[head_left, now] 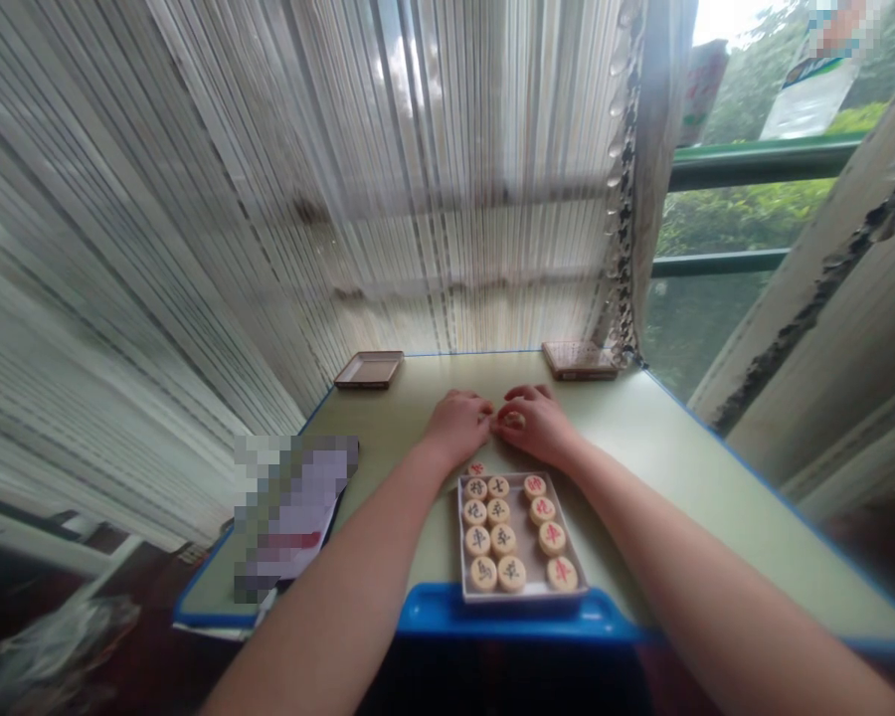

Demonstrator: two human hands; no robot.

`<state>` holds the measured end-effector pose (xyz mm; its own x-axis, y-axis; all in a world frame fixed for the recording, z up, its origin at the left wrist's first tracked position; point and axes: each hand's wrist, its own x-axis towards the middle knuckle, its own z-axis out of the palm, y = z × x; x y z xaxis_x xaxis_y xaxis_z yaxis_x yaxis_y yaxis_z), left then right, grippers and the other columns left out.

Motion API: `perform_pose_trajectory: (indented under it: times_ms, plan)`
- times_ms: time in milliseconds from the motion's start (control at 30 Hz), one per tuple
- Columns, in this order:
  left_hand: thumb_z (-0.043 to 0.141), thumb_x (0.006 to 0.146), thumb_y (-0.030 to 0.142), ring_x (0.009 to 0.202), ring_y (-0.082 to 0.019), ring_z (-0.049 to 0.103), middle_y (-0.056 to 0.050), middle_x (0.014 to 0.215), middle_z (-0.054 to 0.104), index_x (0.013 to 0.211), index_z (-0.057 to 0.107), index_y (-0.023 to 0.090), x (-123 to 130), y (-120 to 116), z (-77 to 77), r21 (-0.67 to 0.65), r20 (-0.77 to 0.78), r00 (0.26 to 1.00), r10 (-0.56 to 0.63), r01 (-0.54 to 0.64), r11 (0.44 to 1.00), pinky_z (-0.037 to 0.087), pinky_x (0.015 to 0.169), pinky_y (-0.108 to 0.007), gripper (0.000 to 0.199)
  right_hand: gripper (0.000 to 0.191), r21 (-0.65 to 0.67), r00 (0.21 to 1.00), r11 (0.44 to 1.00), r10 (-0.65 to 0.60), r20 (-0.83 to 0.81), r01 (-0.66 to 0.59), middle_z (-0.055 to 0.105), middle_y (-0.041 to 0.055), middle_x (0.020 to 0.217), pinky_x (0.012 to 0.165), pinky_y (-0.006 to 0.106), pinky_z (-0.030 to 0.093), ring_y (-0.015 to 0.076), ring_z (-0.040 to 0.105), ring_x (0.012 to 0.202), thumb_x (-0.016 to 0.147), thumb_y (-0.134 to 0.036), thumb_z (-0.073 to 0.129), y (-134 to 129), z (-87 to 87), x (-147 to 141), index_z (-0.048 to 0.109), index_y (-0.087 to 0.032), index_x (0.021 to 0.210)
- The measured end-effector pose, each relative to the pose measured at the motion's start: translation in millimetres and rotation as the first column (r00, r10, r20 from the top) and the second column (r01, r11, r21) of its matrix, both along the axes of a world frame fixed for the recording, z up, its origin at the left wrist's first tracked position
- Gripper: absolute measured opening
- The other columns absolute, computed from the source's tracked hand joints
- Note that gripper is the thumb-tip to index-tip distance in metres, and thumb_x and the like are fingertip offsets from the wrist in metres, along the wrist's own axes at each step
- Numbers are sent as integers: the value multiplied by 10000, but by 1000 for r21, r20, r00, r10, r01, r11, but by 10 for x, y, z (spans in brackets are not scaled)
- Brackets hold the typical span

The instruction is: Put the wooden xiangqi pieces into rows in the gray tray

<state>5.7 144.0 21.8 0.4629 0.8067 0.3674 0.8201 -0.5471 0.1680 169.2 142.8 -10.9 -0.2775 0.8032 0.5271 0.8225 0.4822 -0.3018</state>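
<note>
My left hand [458, 426] rests low over the table beyond the box, fingers curled; what it holds, if anything, is hidden. Close beside it, my right hand [533, 426] has its thumb and fingers curled round a small pale round piece [514, 420]. Nearer to me lies an open shallow box [528, 542] with round wooden pieces marked in black [501, 540] in two columns on the left and red-marked pieces [552, 538] in one column on the right. One red-marked piece [476, 467] sits just outside the box's far edge.
An empty shallow lid [370, 369] lies at the table's far left corner, and a flat brown box [580, 360] at the far right. A blurred-out item [305, 507] is on the left side. A blue tray edge [507, 612] borders the table's front; striped curtains hang behind.
</note>
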Motion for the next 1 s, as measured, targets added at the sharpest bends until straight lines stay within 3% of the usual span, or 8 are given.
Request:
perform_pose_trajectory:
  times_ms: [200, 400, 533, 667, 800, 1000]
  plan:
    - [508, 736, 187, 914, -213, 566, -61, 912, 674, 902, 699, 178, -40, -34, 60, 10, 63, 998, -17, 16, 1000, 451, 864, -339, 253, 144, 57, 997, 998, -29, -72, 34, 629, 65, 984, 866, 376, 384, 246, 463, 937, 680, -315, 646, -168, 151, 74, 713, -218, 762]
    - [554, 748, 227, 907, -175, 571, -35, 902, 667, 886, 692, 196, -72, -396, 277, 64, 266, 940, -213, 203, 977, 451, 850, -314, 198, 203, -76, 976, 993, 76, -205, -94, 623, 70, 967, 825, 379, 421, 231, 516, 956, 704, -389, 636, -860, 424, 221, 689, -215, 793]
    - [559, 766, 244, 905, -165, 565, -40, 907, 659, 889, 683, 196, -133, -872, 320, 99, 311, 901, -302, 285, 953, 449, 852, -311, 182, 245, -145, 923, 973, 112, -369, -177, 612, 84, 1024, 637, 285, 472, 193, 573, 879, 769, -389, 563, -1419, 296, 289, 664, -207, 898]
    - [561, 771, 292, 1013, -200, 506, -62, 1010, 619, 922, 671, 212, -181, -1363, 139, 177, 304, 896, -322, 279, 944, 408, 926, -364, 204, 222, -81, 904, 985, 106, -414, -153, 606, 95, 1023, 660, 292, 489, 200, 574, 900, 769, -346, 568, -1753, 74, 303, 656, -208, 918]
    - [592, 739, 351, 1081, -234, 436, -70, 1105, 567, 961, 665, 226, -150, -1648, -40, 237, 253, 913, -320, 262, 936, 365, 963, -400, 265, 210, -39, 904, 986, 135, -406, -164, 578, 93, 1037, 688, 299, 507, 206, 567, 934, 747, -320, 582, -1841, -17, 319, 650, -206, 909]
    - [561, 760, 419, 1123, -265, 379, -61, 1160, 540, 981, 673, 276, -89, -1738, -95, 233, 124, 938, -325, 291, 928, 310, 973, -441, 286, 197, -77, 922, 987, 105, -374, -144, 557, 83, 1007, 793, 344, 501, 198, 574, 911, 746, -316, 578, -1844, -29, 312, 648, -186, 878]
